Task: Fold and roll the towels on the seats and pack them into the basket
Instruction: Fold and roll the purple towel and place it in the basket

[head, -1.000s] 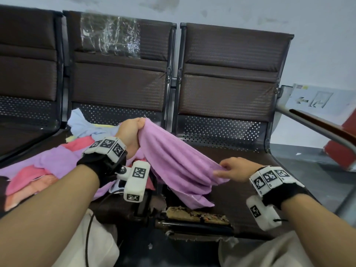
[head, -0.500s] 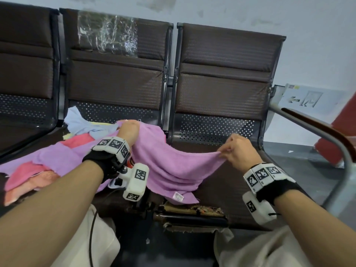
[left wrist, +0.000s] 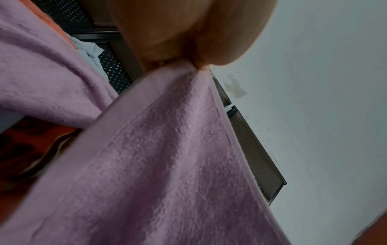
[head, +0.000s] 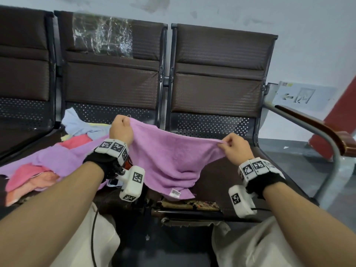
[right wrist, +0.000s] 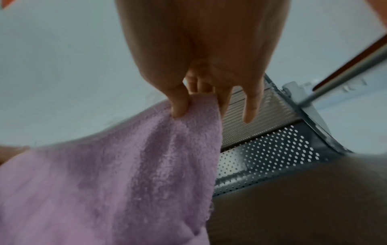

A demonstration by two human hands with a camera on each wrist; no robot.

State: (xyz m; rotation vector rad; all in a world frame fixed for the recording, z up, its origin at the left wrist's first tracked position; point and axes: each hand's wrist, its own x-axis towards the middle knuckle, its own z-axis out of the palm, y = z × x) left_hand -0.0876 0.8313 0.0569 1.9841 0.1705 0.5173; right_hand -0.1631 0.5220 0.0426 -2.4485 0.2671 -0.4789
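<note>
No basket appears in any view. A loose heap of towels (head: 44,164) in lilac, pink, orange, yellow and pale blue lies on the middle seat (head: 107,114) of a row of brown, perforated-metal chairs; clear plastic film (head: 102,38) clings to that chair's backrest. To the right, the end seat (head: 217,170) shows a torn front edge, with a curved armrest (head: 316,132) beyond it and a red column (head: 342,116) against the wall. The purple towel (head: 169,160) is stretched in the air between the two hands, sagging above the gap between the middle and end seats, its white label (head: 175,192) hanging at the lower edge. The left hand (head: 121,130), closed in a fist, grips one upper corner; the right hand (head: 234,147) pinches the opposite corner between thumb and fingers (right wrist: 178,106), the little finger extended free.
</note>
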